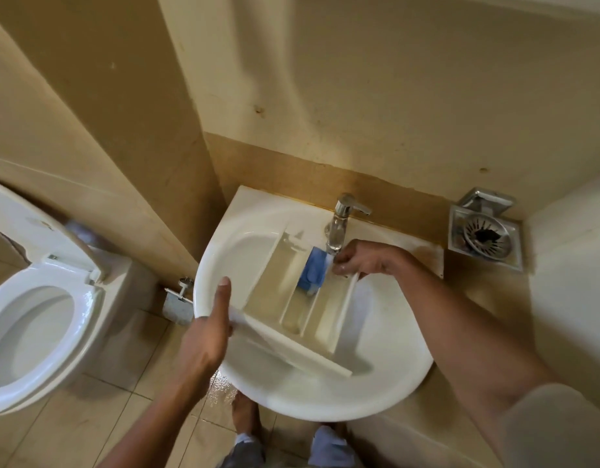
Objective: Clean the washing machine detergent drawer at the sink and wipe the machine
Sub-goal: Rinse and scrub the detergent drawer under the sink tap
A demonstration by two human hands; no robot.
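— Feet (244, 413) show at the bottom, on wet floor tiles just under the sink (325, 400). What are the hands doing above them?

— Left hand (207, 336) is wrapped around the near left corner of the drawer (292, 315), thumb laid up along its side and the other fingers tucked under the front panel, so it is gripping, not spread. Right hand (362, 260) is at the far end, fingers bunched and curled over the back rim right under the tap (339, 228).

— Is it pinching anything besides the rim?

— I can't tell; the fingertips are blurred by the running water. They sit just beside the blue insert (314, 271).

— Where is the drawer, exactly?

— Inside the basin, held up and slanted, front panel toward the person and back end under the spout. Water falls on or just beside the blue insert at the back.

— So how far along do you judge the job?

— Early to middle. The drawer is out of the machine and at the sink, and rinsing is under way. The compartments look yellowish, which may be residue or only the light, so I would not call it clean. No brush, sponge or cloth is in sight.

— And the rest?

— Scrubbing or a fuller rinse, draining, carrying the drawer back, and wiping the machine, which is nowhere in this view. Only a toilet (38, 319) on the left and a floor drain (486, 236) on the right.
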